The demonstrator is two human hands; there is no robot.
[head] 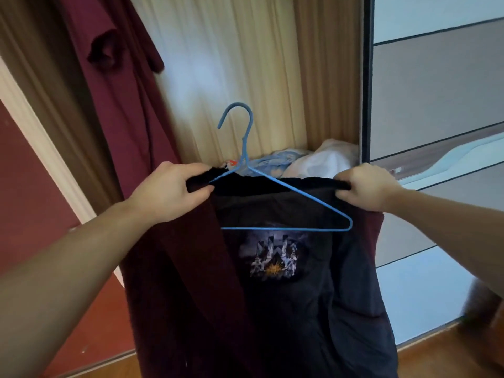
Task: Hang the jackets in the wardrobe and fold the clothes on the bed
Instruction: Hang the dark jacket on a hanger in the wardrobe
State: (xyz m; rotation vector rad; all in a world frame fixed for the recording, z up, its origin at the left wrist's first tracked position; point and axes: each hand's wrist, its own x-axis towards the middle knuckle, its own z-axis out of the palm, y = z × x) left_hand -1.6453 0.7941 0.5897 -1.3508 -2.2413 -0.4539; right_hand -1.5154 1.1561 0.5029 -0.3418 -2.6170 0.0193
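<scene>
A dark maroon jacket [185, 282] with a black collar and dark lining hangs open in front of me. Its lining bears a printed emblem [274, 257]. My left hand [171, 190] grips the collar at the left shoulder, and my right hand [366, 186] grips it at the right. A blue wire hanger [283, 208] sits partly inside the jacket. Its left end goes under the collar by my left hand; its right end lies bare against the lining. The hook points up towards the open wardrobe [245, 64].
A maroon garment [117, 77] hangs inside the wardrobe at the left. Light blue and white folded clothes [308, 159] lie on the wardrobe floor behind the jacket. A sliding door with grey and white panels [436, 85] stands at the right. Wooden floor shows below.
</scene>
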